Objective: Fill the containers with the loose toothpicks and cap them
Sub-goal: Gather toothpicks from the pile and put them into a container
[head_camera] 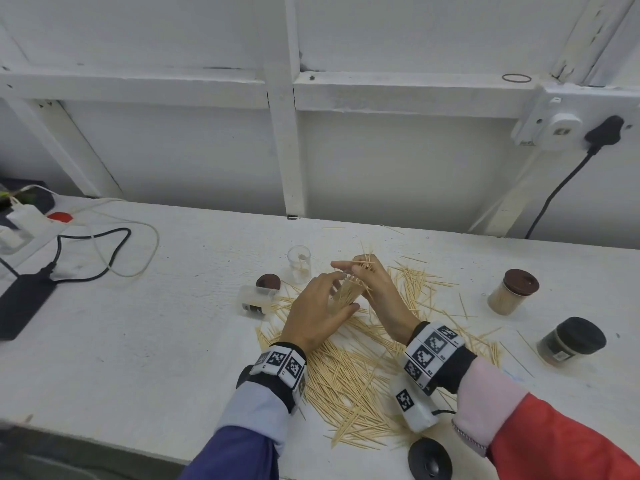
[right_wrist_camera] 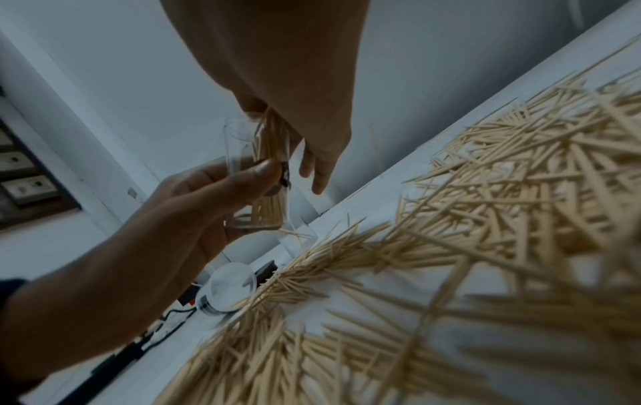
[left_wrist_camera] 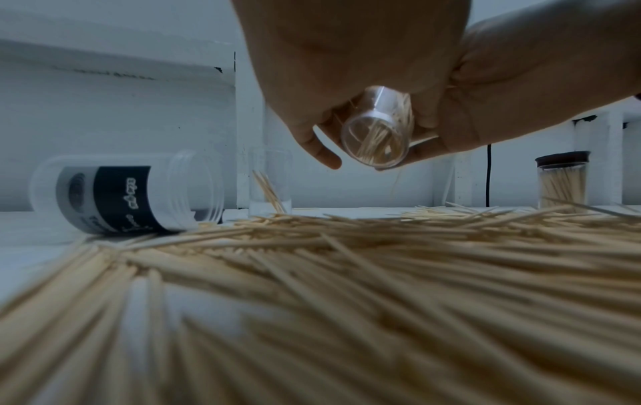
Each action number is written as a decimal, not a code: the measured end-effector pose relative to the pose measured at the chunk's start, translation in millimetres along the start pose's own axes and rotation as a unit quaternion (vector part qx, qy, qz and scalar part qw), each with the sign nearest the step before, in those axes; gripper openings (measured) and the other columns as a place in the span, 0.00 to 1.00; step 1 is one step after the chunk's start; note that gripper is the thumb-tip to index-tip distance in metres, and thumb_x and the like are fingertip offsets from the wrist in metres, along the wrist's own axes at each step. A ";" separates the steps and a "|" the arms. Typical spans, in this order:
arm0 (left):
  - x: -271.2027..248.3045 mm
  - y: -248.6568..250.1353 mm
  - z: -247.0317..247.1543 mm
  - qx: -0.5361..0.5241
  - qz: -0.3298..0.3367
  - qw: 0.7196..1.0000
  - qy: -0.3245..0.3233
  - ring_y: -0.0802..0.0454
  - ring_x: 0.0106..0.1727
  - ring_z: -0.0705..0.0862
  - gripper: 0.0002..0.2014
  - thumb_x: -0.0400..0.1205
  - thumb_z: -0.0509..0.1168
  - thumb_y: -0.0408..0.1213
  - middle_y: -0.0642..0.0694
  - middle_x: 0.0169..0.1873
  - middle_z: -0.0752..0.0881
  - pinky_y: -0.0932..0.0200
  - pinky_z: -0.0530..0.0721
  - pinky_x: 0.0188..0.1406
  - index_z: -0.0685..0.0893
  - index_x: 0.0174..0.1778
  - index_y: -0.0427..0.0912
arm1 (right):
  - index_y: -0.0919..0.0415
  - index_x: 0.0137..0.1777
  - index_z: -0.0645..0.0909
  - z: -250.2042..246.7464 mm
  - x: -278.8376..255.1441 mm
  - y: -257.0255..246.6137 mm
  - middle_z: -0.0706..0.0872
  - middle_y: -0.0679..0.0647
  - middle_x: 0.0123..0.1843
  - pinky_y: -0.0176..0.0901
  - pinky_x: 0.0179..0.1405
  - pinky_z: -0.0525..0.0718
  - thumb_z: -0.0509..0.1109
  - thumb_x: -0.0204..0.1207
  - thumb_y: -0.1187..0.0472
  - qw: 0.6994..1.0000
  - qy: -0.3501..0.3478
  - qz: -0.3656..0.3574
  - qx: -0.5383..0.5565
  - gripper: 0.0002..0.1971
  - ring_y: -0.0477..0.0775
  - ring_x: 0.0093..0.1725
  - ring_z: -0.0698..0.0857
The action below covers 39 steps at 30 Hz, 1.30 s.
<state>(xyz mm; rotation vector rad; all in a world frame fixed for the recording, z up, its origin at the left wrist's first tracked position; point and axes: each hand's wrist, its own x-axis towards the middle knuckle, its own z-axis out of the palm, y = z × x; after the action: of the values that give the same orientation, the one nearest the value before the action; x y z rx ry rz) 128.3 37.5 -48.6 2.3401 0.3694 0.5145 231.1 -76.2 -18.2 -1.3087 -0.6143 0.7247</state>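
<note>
My left hand grips a clear container tilted above the table, thumb on its side. My right hand pinches a bundle of toothpicks whose lower ends stand inside that container. From the left wrist the container's base faces the camera with toothpicks inside. A wide pile of loose toothpicks covers the table under both hands. An open labelled container lies on its side at the left, a brown cap behind it. Another open clear container stands upright holding a few toothpicks.
A full jar with a brown lid and a black-lidded jar stand at the right. A black cap lies at the near edge. Cables and a black adapter occupy the left; a white wall closes the back.
</note>
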 end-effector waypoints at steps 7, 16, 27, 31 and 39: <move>-0.9 -3.0 0.3 -0.001 0.010 1.000 0.013 0.61 0.54 0.77 0.29 0.79 0.70 0.54 0.54 0.57 0.79 0.63 0.78 0.53 0.73 0.72 0.46 | 0.55 0.65 0.78 1.1 1.1 6.8 0.84 0.45 0.67 0.55 0.73 0.77 0.56 0.88 0.50 0.998 0.009 0.002 -0.060 0.15 0.46 0.68 0.81; 0.4 -5.8 1.6 0.031 0.044 0.998 0.034 0.58 0.58 0.76 0.27 0.79 0.68 0.54 0.53 0.58 0.81 0.61 0.77 0.55 0.75 0.71 0.47 | 0.47 0.73 0.75 -15.5 2.7 -6.6 0.84 0.61 0.63 0.53 0.57 0.88 0.67 0.83 0.53 0.992 -0.033 0.097 -0.080 0.19 0.57 0.60 0.86; 1.1 -7.6 3.0 0.041 0.025 0.999 -0.002 0.59 0.58 0.76 0.28 0.79 0.72 0.50 0.55 0.57 0.80 0.62 0.77 0.53 0.74 0.73 0.49 | 0.68 0.53 0.87 -39.7 7.5 -13.3 0.88 0.65 0.45 0.42 0.40 0.87 0.74 0.76 0.67 0.993 0.005 0.048 -0.109 0.08 0.53 0.41 0.87; 0.7 -7.4 3.3 0.047 0.031 0.998 -0.015 0.59 0.57 0.76 0.28 0.78 0.72 0.50 0.55 0.57 0.80 0.60 0.78 0.53 0.75 0.73 0.50 | 0.66 0.47 0.88 -38.1 8.2 -9.4 0.88 0.68 0.39 0.39 0.34 0.86 0.80 0.70 0.69 0.984 0.034 0.016 -0.175 0.07 0.51 0.32 0.87; 2.1 -11.7 3.9 0.074 -0.038 0.996 0.009 0.59 0.59 0.76 0.30 0.77 0.72 0.54 0.57 0.58 0.80 0.60 0.78 0.52 0.73 0.74 0.50 | 0.72 0.47 0.88 -41.8 9.6 -13.2 0.89 0.67 0.39 0.41 0.37 0.89 0.79 0.70 0.72 0.984 0.052 -0.008 -0.168 0.07 0.54 0.35 0.89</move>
<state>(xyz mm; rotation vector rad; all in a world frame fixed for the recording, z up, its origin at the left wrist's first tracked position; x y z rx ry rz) 130.6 44.4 -58.8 2.4548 0.5179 0.4859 270.6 -96.6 -12.1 -1.6400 -0.6805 0.5503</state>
